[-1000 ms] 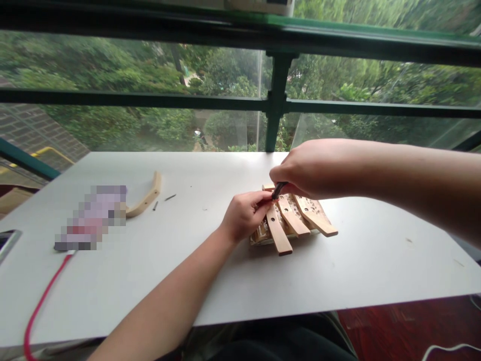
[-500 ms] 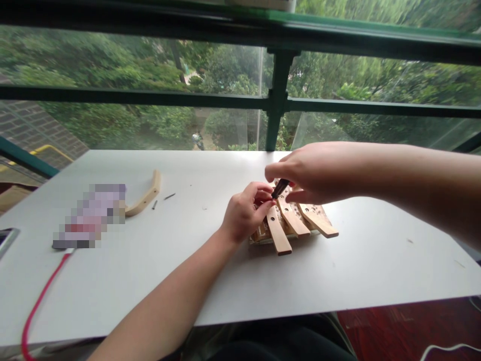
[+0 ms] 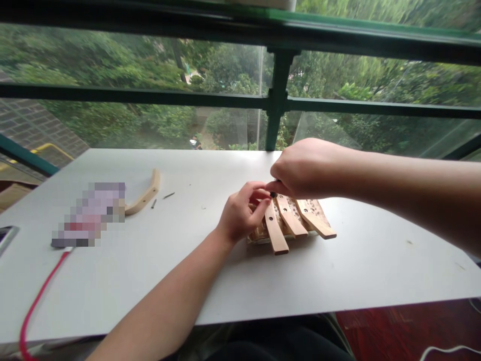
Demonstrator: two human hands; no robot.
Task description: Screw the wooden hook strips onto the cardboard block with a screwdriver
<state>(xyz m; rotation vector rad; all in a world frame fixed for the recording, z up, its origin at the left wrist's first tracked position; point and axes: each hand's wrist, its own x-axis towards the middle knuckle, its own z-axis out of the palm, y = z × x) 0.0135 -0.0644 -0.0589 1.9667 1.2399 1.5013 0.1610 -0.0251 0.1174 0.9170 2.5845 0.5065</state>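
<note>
Right now the wooden slats [image 3: 291, 220] are lying in a fan on the white tabletop [image 3: 188, 260], a bit right of the middle, with their near ends spreading out and their far ends bunching together under the hands. The left hand [image 3: 240, 213] is resting on the left side of the bundle, fingers curling onto the first slat, likely pinning it so it is not sliding. The right hand [image 3: 300, 168] is reaching over the top, fingers pinching tight on a small dark tool [image 3: 273, 193] and pointing it down where the slats are meeting. Off to the left, a curved wooden piece [image 3: 145, 196] and two small dark screws [image 3: 161, 199] are waiting, well apart. A red cable [image 3: 35, 306] is trailing off the near edge.
</note>
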